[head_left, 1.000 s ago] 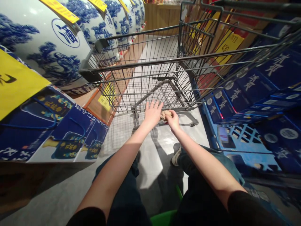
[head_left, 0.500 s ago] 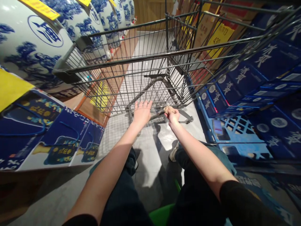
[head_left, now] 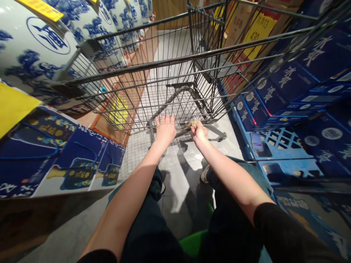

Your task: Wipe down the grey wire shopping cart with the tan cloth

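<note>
A dark metal shopping cart [head_left: 164,65] stands crosswise before me, its wire basket facing my knees. My left hand [head_left: 165,130] lies against the basket's lower side wires, back of the hand up and fingers stretched out. A little to its right, my right hand [head_left: 199,131] is closed on a crumpled beige cloth [head_left: 193,124], held at the cart's lower edge by the frame bar [head_left: 182,133]. Part of the cloth is hidden by the fingers, and I cannot tell how firmly it presses on the metal.
Large blue-and-white porcelain jars [head_left: 49,40] line a wooden platform [head_left: 109,135] on the left, with blue gift boxes [head_left: 79,164] nearer me. Dark blue cartons [head_left: 287,80] are stacked on a light blue plastic pallet [head_left: 282,160] at right. Something green [head_left: 193,243] shows beneath me.
My right hand has shifted slightly left with the cloth and turned a little at the wrist. The left hand stays nearly in place. The view has moved slightly.
</note>
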`<state>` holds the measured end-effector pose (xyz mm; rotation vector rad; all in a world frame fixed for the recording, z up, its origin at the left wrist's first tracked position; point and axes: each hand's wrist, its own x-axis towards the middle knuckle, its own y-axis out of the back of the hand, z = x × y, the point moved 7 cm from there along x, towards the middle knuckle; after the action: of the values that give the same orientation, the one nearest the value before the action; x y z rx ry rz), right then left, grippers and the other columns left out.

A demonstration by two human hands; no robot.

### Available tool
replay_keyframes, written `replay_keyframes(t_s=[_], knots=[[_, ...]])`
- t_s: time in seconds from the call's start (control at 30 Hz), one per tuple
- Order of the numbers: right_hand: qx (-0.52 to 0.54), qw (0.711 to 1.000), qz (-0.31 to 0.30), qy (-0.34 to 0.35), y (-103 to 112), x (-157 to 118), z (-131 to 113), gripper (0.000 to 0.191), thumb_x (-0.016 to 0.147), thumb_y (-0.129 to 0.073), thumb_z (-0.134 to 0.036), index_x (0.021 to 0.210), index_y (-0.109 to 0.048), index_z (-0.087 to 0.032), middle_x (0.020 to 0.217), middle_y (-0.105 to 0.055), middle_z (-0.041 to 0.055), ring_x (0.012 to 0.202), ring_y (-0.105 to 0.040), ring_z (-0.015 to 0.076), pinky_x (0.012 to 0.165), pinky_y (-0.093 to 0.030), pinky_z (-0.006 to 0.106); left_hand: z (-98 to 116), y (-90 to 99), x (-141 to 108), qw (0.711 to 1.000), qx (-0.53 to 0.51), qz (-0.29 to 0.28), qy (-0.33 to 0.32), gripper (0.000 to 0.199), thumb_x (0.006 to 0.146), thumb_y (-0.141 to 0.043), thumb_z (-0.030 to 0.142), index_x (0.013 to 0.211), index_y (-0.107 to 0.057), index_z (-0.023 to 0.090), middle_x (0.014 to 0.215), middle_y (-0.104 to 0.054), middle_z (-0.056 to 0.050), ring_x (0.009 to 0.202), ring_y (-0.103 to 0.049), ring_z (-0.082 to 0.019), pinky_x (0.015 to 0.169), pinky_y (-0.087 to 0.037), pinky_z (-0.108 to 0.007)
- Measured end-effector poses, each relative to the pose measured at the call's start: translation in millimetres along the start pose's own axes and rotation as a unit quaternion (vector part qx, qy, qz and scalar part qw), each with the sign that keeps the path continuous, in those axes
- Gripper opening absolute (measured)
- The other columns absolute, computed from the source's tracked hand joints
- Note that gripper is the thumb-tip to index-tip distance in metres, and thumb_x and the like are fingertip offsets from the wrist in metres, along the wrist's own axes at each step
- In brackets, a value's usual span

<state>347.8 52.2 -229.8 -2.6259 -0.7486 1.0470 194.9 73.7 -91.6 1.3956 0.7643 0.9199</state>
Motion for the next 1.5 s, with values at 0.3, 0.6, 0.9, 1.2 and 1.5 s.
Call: replay_keyframes(t_s=[0.3,0.6,0.9,1.2,1.5], knots=[[0.002,0.999,-0.027,-0.017,-15,-11,8,0.014,0.090,-0.063,-0.008,0.098,-0.062,-0.020,0.085,-0.075,0.0012,0.087,-0.078,0.0146,0.083,-0.069,0.031,7,-7.1,-5,1.000,0.012,-0.013,0.002,0.070,0.095,-0.037,0.010,0.164,-0.037,0.005,0.168,-0.039,-0.025,0.162,-0.026,-0.041,0.128,-0.022,-0.067],[-0.004,0.994,-0.093,-0.053,-33,-32,34,0.021,0.080,-0.076,-0.003,0.085,-0.061,-0.017,0.072,-0.073,-0.0002,0.068,-0.073,0.0127,0.070,-0.069,0.028,8,-3.9,-4,0.999,0.030,-0.029,-0.005,0.070,0.095,-0.044,0.015,0.163,-0.037,0.002,0.167,-0.040,-0.027,0.159,-0.031,-0.042,0.128,-0.021,-0.066],[0.037,0.998,-0.015,-0.040,-21,-12,3,0.011,0.094,-0.060,-0.011,0.099,-0.062,-0.020,0.089,-0.076,0.0009,0.098,-0.078,0.0131,0.095,-0.066,0.030,0,0.0,-6,0.999,0.013,-0.027,-0.023,0.073,0.090,-0.044,0.008,0.163,-0.039,0.005,0.165,-0.044,-0.024,0.157,-0.037,-0.038,0.129,-0.025,-0.061],[-0.001,0.995,-0.080,-0.060,-33,-24,20,0.014,0.087,-0.066,-0.004,0.088,-0.063,-0.018,0.082,-0.076,0.0023,0.087,-0.079,0.0165,0.086,-0.069,0.033,4,-0.9,-4,1.000,0.018,-0.014,0.002,0.068,0.092,-0.044,0.011,0.160,-0.043,0.004,0.163,-0.046,-0.026,0.155,-0.039,-0.042,0.127,-0.026,-0.065],[0.012,0.998,-0.038,-0.043,-16,-10,-9,0.011,0.097,-0.060,-0.010,0.099,-0.060,-0.021,0.091,-0.076,-0.0008,0.085,-0.076,0.0073,0.083,-0.066,0.020,4,-0.2,-5,1.000,0.017,-0.021,-0.004,0.069,0.092,-0.044,0.009,0.161,-0.041,0.003,0.164,-0.044,-0.027,0.155,-0.038,-0.041,0.128,-0.024,-0.063]])
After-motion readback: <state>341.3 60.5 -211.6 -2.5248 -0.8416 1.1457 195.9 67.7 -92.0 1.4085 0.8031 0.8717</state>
